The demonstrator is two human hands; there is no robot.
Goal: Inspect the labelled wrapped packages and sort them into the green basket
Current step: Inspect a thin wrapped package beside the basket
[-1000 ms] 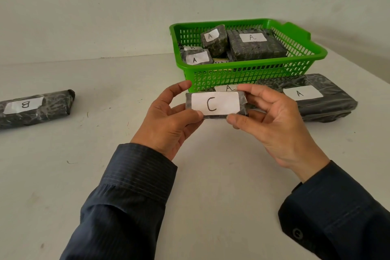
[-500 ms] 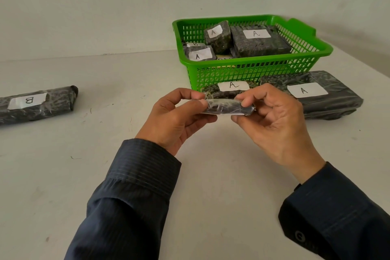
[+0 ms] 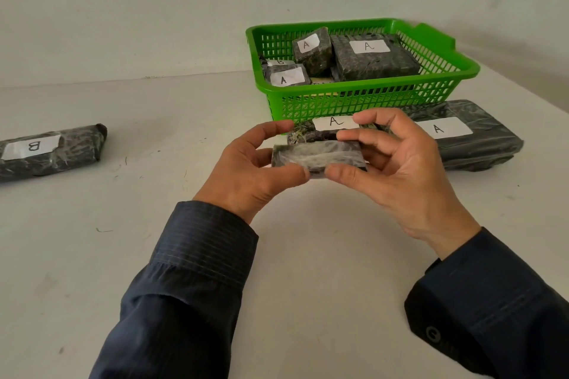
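Black-wrapped small package [image 3: 317, 157]: held above the table [image 3: 154, 255], in front of the green basket [image 3: 354, 98], shiny unlabelled face toward the camera.
Left hand [image 3: 246, 169]: pinching the package's left end, thumb on the near edge, fingers behind.
Right hand [image 3: 400, 175]: pinching the right end, thumb low, fingers curled over the top.
Basket contents: wrapped packs [image 3: 372, 55], three marked A, one marked B.
In the way: fingertips partly hiding a short A pack [image 3: 334, 122] lying just before the basket.
Right side: long A pack [image 3: 468, 144] beside the basket.
Far left: B pack [image 3: 55, 154], well apart.
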